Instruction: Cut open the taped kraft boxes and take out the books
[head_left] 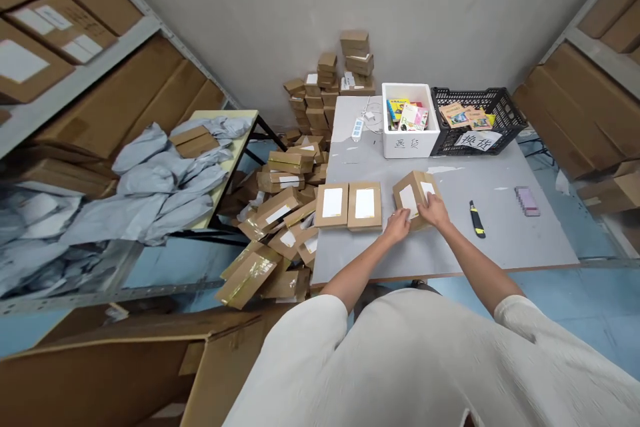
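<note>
Near the front edge of the table, my left hand (399, 224) and my right hand (434, 211) close on the near side of a small brown cardboard box (406, 185). Two white labels show between the hands; whether this is one tilted box or two pressed together I cannot tell. To the left, two flat cardboard boxes, one outer (332, 221) and one inner (365, 222), lie side by side with white labels facing up. A black and yellow utility knife (477, 220) rests to the right of my right hand.
Behind the hands stand a white foam bin (411, 146) and a black plastic crate (510, 121), both holding small colourful packs. A phone (527, 201) and a power strip (357, 129) lie on the grey table (500, 240). Boxes (280, 207) pile up left; grey bags (150, 173) cover another table.
</note>
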### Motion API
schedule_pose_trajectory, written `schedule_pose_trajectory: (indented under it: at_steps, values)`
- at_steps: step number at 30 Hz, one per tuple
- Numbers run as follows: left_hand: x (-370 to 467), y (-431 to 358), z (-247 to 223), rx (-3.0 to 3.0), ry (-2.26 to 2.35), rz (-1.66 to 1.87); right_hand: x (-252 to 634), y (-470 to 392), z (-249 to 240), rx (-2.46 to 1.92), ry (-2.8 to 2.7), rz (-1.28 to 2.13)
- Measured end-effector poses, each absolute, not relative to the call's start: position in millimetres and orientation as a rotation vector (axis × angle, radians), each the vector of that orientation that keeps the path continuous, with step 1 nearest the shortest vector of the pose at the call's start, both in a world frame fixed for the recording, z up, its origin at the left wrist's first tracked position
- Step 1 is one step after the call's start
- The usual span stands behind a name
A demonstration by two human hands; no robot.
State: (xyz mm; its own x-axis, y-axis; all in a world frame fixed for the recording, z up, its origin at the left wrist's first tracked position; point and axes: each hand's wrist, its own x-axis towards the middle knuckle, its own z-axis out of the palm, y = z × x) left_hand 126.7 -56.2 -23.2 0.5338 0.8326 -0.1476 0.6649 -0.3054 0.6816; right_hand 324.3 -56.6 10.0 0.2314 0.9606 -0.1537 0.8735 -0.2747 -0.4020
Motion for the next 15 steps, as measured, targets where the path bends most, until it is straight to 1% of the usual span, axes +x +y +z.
schedule_pose_trajectory:
  at_steps: [4,9,12,15]
  values:
    - [150,-69,-24,2.054,1.32,0.316,367,-41,-3,-2.112,-1.602,0.796]
    - [142,-79,-24,2.076,1.441,0.293,375,-43,-34,-1.874,-1.49,1.163]
    - [132,-83,-24,2.113,1.474,0.285,369,-51,-47,-1.865,-1.377,1.231]
    - [129,-81,-25,2.122,1.534,0.327,366,-60,-50,-1.901,-1.316,1.197]
